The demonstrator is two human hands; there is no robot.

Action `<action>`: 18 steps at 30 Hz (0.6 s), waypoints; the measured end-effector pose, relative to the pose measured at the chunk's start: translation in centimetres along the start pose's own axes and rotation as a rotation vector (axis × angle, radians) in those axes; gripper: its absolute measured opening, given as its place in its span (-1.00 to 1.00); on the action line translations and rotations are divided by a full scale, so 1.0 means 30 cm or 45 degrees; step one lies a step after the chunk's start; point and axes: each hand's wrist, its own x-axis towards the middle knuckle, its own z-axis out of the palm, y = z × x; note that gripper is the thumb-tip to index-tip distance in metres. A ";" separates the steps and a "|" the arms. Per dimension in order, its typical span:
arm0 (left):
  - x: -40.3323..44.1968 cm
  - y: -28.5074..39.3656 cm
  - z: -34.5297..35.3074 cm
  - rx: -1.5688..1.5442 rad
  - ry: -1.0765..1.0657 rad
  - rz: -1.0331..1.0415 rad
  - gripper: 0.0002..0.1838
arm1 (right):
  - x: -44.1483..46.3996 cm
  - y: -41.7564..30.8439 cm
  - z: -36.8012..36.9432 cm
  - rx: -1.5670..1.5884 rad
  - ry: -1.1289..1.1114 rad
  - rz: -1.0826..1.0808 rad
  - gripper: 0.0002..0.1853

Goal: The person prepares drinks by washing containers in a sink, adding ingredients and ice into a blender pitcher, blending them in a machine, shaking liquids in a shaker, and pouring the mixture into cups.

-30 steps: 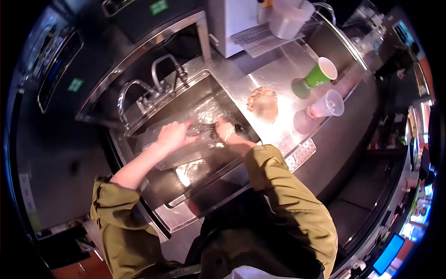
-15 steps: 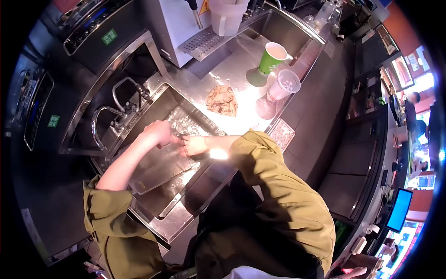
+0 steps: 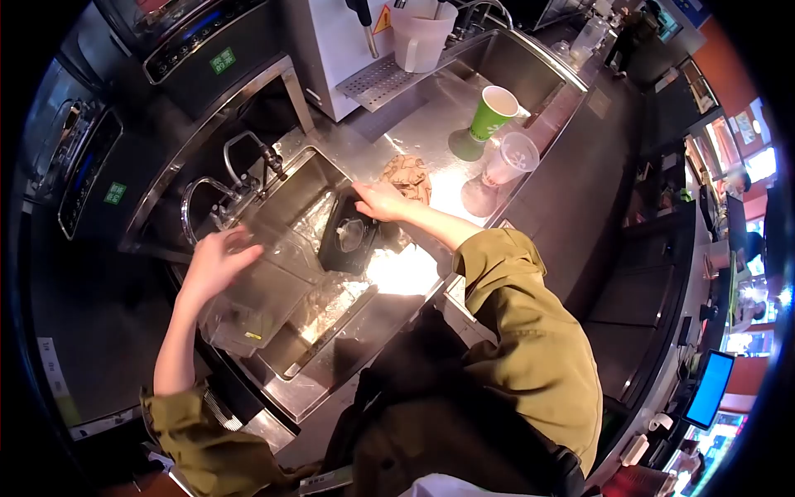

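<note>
My right hand point(image 3: 383, 202) is closed at the upper right edge of a dark, shallow rectangular container point(image 3: 339, 258) in the sink point(image 3: 291, 371). A small clear piece point(image 3: 353, 235) lies on or in that container. My left hand point(image 3: 217, 263), slightly blurred, has its thumb and fingers apart and holds nothing. Below it, at the sink's left end, is a large see-through plastic panel or bin point(image 3: 269, 291) with a small yellow label. Shiny wet surfaces show around these things. My right fingertips are partly hidden.
Two curved taps point(image 3: 228, 186) stand behind the sink. On the steel counter are a crumpled brown printed paper point(image 3: 406, 176), a green paper cup point(image 3: 493, 114) and a clear plastic cup point(image 3: 511, 157). A white jug point(image 3: 421, 41) stands on a perforated drip tray point(image 3: 373, 87).
My hands were together over the sink and have parted, the left toward the taps, the right toward the brown paper. The dark container now shows between them.
</note>
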 end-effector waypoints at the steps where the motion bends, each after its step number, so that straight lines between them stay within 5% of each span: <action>1: -0.030 -0.010 -0.007 -0.076 0.058 -0.039 -0.40 | -0.010 -0.003 -0.025 0.041 -0.040 0.095 -0.60; 3: -0.095 -0.045 -0.018 -0.223 0.179 -0.141 -0.43 | -0.023 0.110 0.031 0.209 0.075 0.163 -0.58; 8: -0.213 -0.251 0.113 -0.615 0.398 0.153 -0.39 | -0.050 0.384 0.046 0.061 0.544 0.600 -0.67; 13: -0.269 -0.352 0.231 -0.244 0.595 0.564 -0.32 | 0.069 0.381 -0.064 -0.180 0.603 1.133 -0.55; 15: -0.242 -0.307 0.243 -0.156 0.538 0.499 -0.37 | 0.092 0.210 -0.170 -0.047 0.566 1.286 -0.51; 17: -0.211 -0.251 0.246 -0.040 0.438 0.350 -0.41 | 0.066 0.179 -0.194 -0.201 0.345 1.154 -0.48; 18: -0.179 -0.206 0.248 0.037 0.367 0.251 -0.43 | 0.036 0.177 -0.155 -0.362 0.479 1.092 -0.51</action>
